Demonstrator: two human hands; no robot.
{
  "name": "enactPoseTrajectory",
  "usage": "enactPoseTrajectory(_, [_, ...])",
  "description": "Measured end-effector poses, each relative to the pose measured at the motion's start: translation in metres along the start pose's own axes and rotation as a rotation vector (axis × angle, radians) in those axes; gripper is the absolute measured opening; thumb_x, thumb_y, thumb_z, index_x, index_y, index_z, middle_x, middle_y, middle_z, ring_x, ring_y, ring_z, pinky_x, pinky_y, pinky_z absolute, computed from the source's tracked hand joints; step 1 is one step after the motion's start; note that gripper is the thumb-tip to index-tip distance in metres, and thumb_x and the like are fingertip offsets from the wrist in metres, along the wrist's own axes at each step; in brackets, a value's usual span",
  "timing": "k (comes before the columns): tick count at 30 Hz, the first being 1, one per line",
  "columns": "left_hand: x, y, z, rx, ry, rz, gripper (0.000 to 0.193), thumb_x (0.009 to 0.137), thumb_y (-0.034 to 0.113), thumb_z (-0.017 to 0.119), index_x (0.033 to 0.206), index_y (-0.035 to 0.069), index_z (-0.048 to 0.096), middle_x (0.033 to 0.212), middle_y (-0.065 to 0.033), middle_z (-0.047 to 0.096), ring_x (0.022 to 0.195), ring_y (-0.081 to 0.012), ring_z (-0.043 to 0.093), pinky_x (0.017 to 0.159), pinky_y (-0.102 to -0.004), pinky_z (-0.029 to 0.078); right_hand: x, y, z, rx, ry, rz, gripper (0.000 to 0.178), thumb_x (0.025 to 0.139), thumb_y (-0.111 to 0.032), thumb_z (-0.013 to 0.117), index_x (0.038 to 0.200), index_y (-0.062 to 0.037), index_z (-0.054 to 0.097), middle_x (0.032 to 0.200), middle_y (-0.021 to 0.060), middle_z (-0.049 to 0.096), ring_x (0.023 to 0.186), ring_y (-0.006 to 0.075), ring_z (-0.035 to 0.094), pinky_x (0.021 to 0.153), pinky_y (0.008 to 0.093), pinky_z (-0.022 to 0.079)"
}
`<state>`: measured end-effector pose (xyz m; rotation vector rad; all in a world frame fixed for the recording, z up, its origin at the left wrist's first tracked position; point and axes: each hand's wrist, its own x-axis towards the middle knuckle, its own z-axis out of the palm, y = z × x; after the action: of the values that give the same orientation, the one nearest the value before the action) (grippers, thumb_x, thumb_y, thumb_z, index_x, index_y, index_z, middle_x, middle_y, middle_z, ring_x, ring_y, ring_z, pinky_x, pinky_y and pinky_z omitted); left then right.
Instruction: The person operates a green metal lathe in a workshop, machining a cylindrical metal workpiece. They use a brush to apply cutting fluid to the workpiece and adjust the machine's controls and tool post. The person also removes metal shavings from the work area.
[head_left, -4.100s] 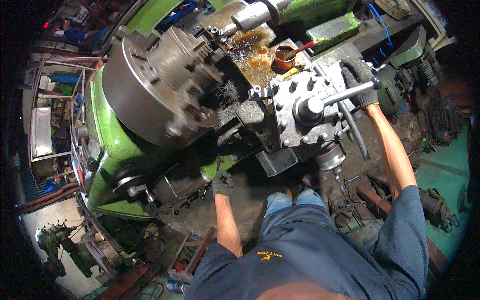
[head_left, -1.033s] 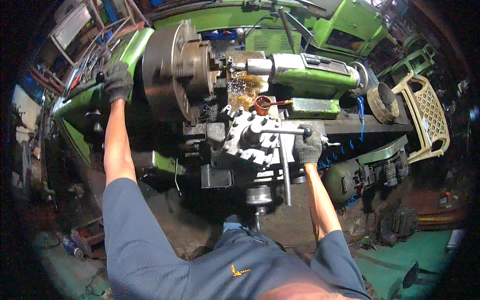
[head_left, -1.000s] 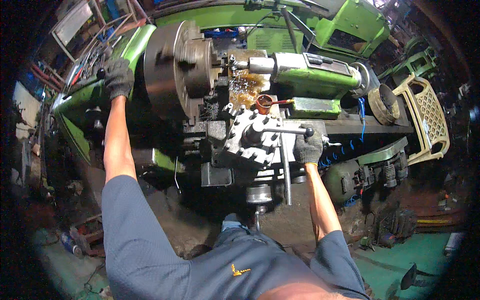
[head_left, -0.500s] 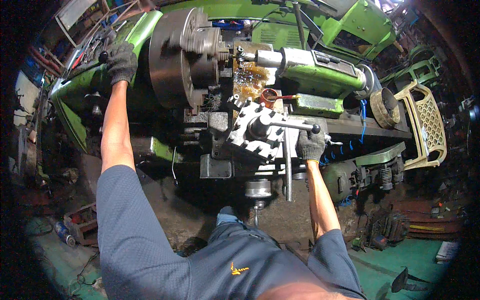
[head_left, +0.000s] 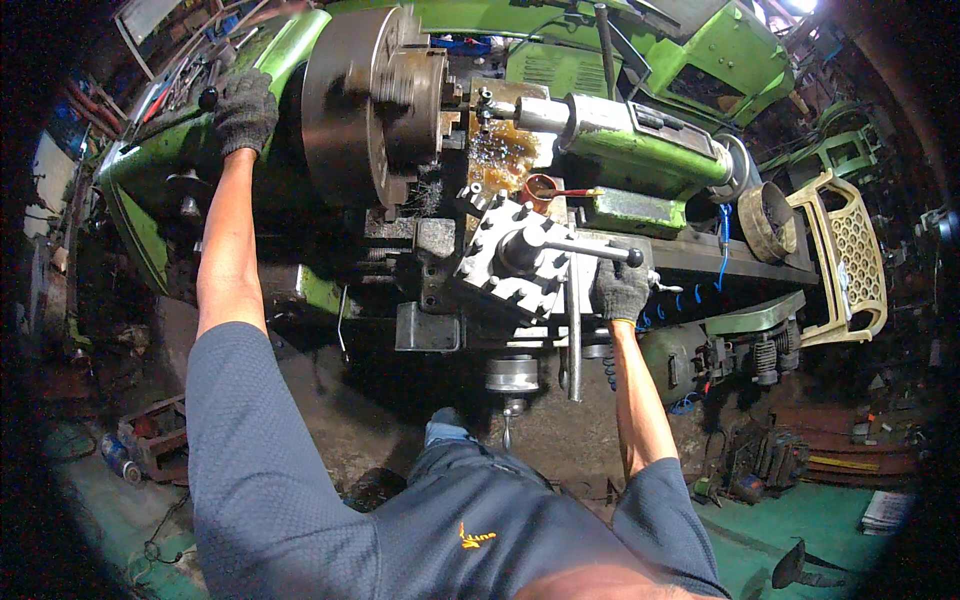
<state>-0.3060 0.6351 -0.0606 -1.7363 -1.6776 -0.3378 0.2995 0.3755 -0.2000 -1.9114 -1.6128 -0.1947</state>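
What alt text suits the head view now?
Gloved left hand beside a black knob near the large, partly blurred chuck of a green lathe; gloved right hand beside the tool post, with a red cup beyond it.

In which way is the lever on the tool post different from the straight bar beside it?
The lever ends in a black ball, but the bar has a plain end. The lever runs to the person's right, while the bar points back toward the person. The lever's ball sits close to the right hand; the bar's near end is farther from it. Both are slim, silver-coloured rods.
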Motion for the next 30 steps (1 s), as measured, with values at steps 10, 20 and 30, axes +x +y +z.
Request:
enactPoseTrajectory(10, [-0.001, -0.013, 0.020, 0.009, 0.068, 0.012, 0.030, 0.086, 0.022, 0.059, 0.113, 0.016, 0.071, 0.121, -0.0083, 0.066, 0.115, -0.0311, 0.058, 0.101, -0.0467, 0.043, -0.001, 0.000, 0.002, -0.023, 0.017, -0.017, 0.021, 0.087, -0.016, 0.059, 0.103, -0.0053, 0.067, 0.101, 0.0177, 0.069, 0.098, 0.0368, 0.065, 0.090, 0.0436, 0.050])
enactPoseTrajectory(20, [-0.005, -0.003, 0.000, -0.042, 0.290, 0.129, 0.022, 0.082, 0.015, 0.057, 0.099, 0.011, 0.071, 0.100, -0.0134, 0.068, 0.097, -0.0357, 0.062, 0.087, -0.0481, 0.047, 0.001, 0.000, 0.001, 0.015, 0.013, 0.019, 0.022, 0.086, -0.015, 0.059, 0.106, -0.0073, 0.068, 0.102, 0.0165, 0.069, 0.098, 0.0368, 0.065, 0.088, 0.0439, 0.050])
enactPoseTrajectory(30, [0.009, -0.009, -0.003, -0.063, 0.202, 0.270, 0.025, 0.083, 0.022, 0.059, 0.101, 0.014, 0.074, 0.096, -0.0106, 0.072, 0.094, -0.0337, 0.067, 0.083, -0.0463, 0.051, -0.010, 0.028, 0.022, -0.023, 0.049, 0.045, 0.024, 0.088, -0.031, 0.066, 0.098, -0.0096, 0.071, 0.103, 0.0197, 0.068, 0.100, 0.0406, 0.062, 0.087, 0.0501, 0.050])
